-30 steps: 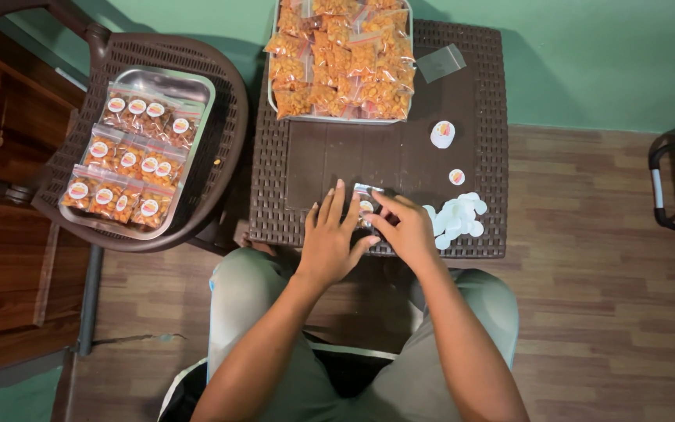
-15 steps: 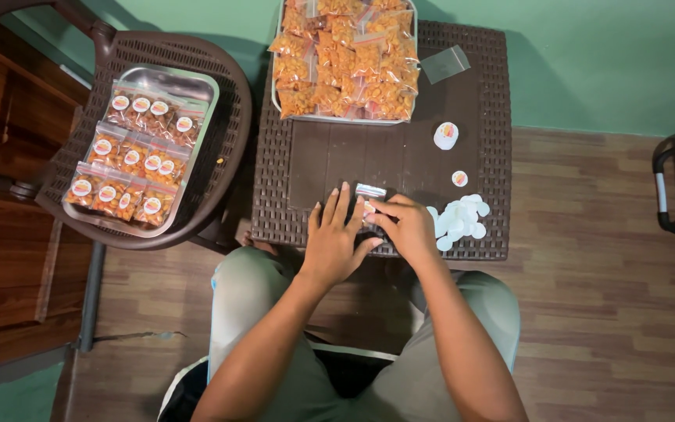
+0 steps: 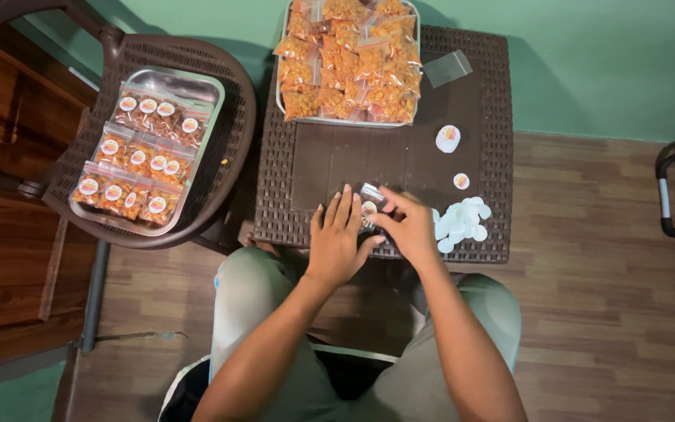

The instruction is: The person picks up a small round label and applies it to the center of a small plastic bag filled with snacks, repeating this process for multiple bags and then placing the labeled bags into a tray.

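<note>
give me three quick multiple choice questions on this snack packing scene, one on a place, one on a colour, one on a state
1. Where does the tray of labelled packets sit?
A. on the floor
B. on the chair seat
C. on the person's lap

2. What colour is the wall behind the table?
A. green
B. white
C. red

3. What are the two hands doing?
A. resting on the knees
B. lifting the far tray
C. together on one small packet at the near table edge

Answers:
1. B: the metal tray of labelled packets lies on the brown woven chair.
2. A: the wall is plain green.
3. C: the left hand and right hand meet over a small clear packet on the table.
</note>
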